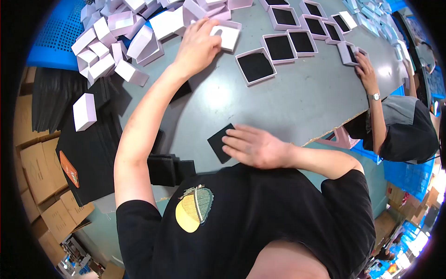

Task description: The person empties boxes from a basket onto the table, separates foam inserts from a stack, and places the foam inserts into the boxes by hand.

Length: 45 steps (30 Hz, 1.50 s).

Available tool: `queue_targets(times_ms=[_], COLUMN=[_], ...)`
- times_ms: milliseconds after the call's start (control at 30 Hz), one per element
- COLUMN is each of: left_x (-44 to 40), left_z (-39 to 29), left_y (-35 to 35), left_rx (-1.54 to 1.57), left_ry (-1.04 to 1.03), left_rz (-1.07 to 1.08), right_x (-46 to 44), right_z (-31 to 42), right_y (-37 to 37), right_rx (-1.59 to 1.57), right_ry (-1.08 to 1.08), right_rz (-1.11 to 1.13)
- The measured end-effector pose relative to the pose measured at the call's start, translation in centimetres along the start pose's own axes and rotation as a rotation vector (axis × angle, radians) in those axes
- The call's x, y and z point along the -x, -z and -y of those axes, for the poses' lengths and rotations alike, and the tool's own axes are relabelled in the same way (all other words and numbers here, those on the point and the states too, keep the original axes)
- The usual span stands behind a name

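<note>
My left hand (pixel 200 45) is at the top centre, its fingers closed on the edge of a white box (pixel 229 36) beside the heap of boxes. Near my body, my right hand (pixel 258 146) rests with spread fingers over a black foam square (pixel 219 143) on the grey table (pixel 204 103). An open box with a black insert (pixel 255 66) lies between and beyond my hands. More boxes with black inserts (pixel 278 48) stand to its right.
White boxes (pixel 104 44) are heaped at the upper left by a blue crate (pixel 55 42). Black sheets (pixel 93 153) are stacked at left, black pieces (pixel 172 170) near my body. Across the table, a co-worker's hand (pixel 366 72) touches a box (pixel 346 53).
</note>
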<state>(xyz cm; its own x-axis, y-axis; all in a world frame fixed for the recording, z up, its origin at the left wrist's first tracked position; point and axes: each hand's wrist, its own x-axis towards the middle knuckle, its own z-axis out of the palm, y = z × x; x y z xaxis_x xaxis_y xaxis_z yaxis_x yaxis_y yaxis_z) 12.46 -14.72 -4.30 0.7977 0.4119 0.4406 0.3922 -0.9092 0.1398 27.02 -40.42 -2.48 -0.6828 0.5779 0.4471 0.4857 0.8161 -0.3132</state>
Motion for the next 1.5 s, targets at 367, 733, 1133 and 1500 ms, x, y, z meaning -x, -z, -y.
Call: queue_targets(times_ms=[367,733,1133,1500], left_x=[0.2,1.1,-5.8,-8.8], left_z=[-3.0,-2.2,4.8,3.6], left_y=[-1.7,-0.5,3.8,6.1], left_rx=[0.71,0.525,-0.247,-0.013], left_ry=[0.48,0.281,-0.11,0.116], left_rz=[-0.049,-0.017,-0.032,-0.125], right_x=[-6.0,-6.4,-12.3,0.4], right_z=[-14.6,-16.8,-8.5,-13.1], right_y=[2.5,4.0,-7.9,-0.9], right_rx=[0.146,0.723,0.217,-0.706], right_ry=[-0.259,-0.496,-0.114,-0.781], right_rz=[-0.585,0.265,-0.023,-0.722])
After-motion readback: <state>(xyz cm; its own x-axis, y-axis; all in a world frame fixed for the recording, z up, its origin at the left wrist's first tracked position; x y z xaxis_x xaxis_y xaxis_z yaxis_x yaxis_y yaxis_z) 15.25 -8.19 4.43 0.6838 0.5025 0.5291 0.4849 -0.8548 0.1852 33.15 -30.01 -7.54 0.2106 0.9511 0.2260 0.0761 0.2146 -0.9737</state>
